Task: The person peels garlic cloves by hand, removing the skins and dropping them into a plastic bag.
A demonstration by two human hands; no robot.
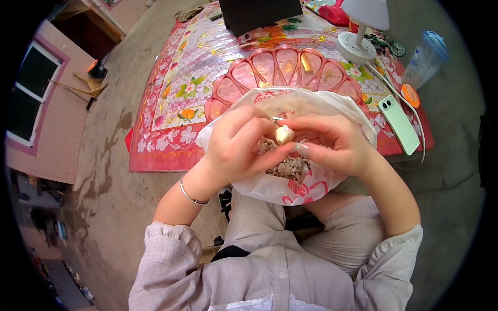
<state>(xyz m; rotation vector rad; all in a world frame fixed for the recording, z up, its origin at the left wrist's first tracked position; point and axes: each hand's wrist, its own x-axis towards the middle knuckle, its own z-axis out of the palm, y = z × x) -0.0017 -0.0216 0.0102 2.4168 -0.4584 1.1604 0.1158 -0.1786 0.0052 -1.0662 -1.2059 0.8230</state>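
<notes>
While I sit facing the desk (pixel 174 155), my lap, in pale grey trousers (pixel 254 223), is positioned below the work area. A metal bangle (pixel 192 194) encircles my left wrist. My left hand (pixel 238 142) and right hand (pixel 340 142) meet in front of me, fingers bent, both grasping one pale clove (pixel 284 135) at the fingertips. The clove is located between the two hands, above the mouth of a white plastic bag (pixel 355 111). A thin, shiny sliver (pixel 278 118) shows just beyond the clove; it is too small to identify. The bag bears red print, overlaps the near edge of the desk and contains brownish, dry peelings (pixel 290 169). To the right of the bag, a pale green phone (pixel 404 129) lies with its camera side up, near an orange disc (pixel 410 96). Directly beyond the bag is a translucent pink tray (pixel 224 85) with petal-shaped compartments. Farther off, a clear cup (pixel 421 62) with a blue lid, a white lamp (pixel 357 51) and a black box (pixel 259 15) stand apart.
</notes>
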